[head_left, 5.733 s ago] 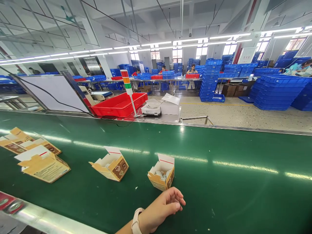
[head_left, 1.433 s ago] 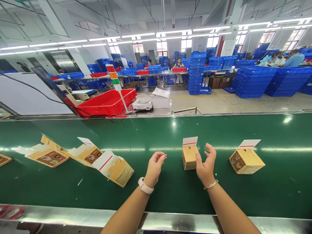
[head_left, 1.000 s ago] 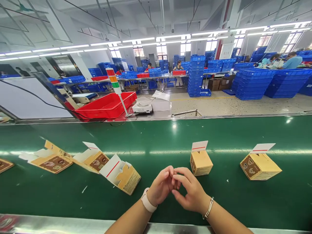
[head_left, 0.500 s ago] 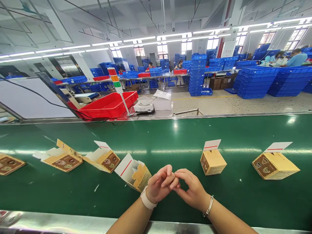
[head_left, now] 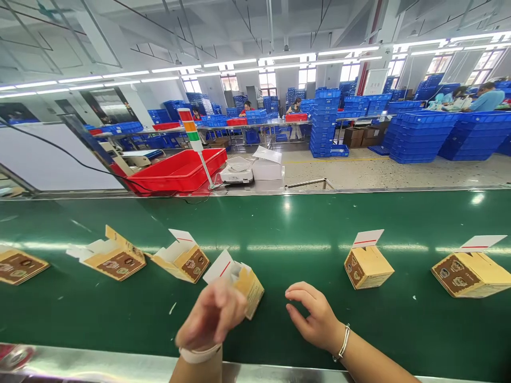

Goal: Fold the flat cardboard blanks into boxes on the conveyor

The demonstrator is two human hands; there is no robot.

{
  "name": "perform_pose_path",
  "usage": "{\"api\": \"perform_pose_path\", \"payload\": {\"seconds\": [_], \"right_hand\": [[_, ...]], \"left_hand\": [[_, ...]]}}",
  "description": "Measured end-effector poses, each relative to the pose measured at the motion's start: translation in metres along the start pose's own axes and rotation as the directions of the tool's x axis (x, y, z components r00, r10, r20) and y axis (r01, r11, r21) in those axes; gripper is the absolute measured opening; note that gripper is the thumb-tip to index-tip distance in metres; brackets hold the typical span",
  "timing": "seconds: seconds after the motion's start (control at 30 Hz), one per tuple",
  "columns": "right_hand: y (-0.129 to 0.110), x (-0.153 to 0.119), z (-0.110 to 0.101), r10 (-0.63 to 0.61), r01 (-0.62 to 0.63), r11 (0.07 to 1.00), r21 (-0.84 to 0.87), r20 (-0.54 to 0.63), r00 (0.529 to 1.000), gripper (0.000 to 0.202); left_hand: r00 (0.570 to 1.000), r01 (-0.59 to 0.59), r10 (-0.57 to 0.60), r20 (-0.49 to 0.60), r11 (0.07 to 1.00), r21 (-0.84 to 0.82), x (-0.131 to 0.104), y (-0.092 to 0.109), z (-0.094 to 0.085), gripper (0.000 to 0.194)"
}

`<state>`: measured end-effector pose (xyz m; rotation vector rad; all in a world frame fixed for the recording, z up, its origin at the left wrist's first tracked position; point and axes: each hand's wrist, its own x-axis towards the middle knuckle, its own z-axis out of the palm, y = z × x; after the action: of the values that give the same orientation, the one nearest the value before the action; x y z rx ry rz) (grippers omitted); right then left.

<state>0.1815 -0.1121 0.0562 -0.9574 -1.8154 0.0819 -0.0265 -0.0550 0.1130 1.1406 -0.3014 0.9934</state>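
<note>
While the left hand point(head_left: 211, 314) is blurred, its fingers point(head_left: 223, 306) show loosely curled and grasping nothing, raised just in front of the nearest open carton point(head_left: 241, 282), which lies tilted on the green conveyor belt point(head_left: 279, 223) close to the belt's near edge; whether the fingers touch the carton cannot be told. A pale watch band point(head_left: 199, 354) circles that wrist. The right hand point(head_left: 315, 319) rests low over the belt just to the right, fingers point(head_left: 297, 295) released and gently bent, holding nothing, with a thin bracelet point(head_left: 343, 343) at the wrist. The two hands are apart, with bare belt between them.

The carton by the left hand has its white flap with a red stripe turned up. To its left, toward the belt's left end, lie two more open cartons, one point(head_left: 181, 260) just beside it and another point(head_left: 109, 258) further along, then a flat brown one point(head_left: 19, 265) at the far left. To the right of the right hand stands a small yellow carton point(head_left: 367, 263) with its flap raised, and another carton point(head_left: 471, 271) lies near the belt's right end.

Beyond the belt's far edge stand a red tray point(head_left: 179, 170), a signal tower light point(head_left: 191, 130) and a white scale point(head_left: 237, 173). Stacks of blue crates point(head_left: 419, 133) fill the hall behind, with other people seated at distant tables.
</note>
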Motion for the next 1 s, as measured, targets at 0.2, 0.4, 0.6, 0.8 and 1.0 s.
{"api": "perform_pose_path", "payload": {"seconds": [0.2,0.4,0.6,0.8,1.0], "right_hand": [[-0.004,-0.003,-0.001,-0.001,-0.002,0.999,0.034,0.088,0.996,0.028],[0.005,-0.012,-0.003,0.134,-0.140,0.990,0.027,0.163,0.978,0.059],[0.019,-0.020,0.009,0.301,-0.303,0.953,0.011,0.085,0.950,0.073],[0.042,-0.019,0.007,0.516,-0.516,0.855,0.044,-0.171,0.840,0.055],[0.043,-0.010,0.003,0.602,-0.587,0.796,0.149,-0.092,0.793,0.049]], "left_hand": [[0.876,-0.368,0.314,-0.367,0.926,-0.085,-0.013,0.032,-0.020,0.018],[0.435,0.203,0.488,-0.757,0.766,0.610,0.013,-0.036,-0.036,0.037],[0.727,0.180,0.493,-0.479,0.536,0.825,0.005,-0.106,-0.027,0.066],[0.872,0.223,0.254,-0.418,0.553,0.803,-0.004,-0.116,-0.039,0.082],[0.843,0.409,0.089,-0.531,0.535,0.739,-0.007,-0.122,-0.045,0.105]]}}
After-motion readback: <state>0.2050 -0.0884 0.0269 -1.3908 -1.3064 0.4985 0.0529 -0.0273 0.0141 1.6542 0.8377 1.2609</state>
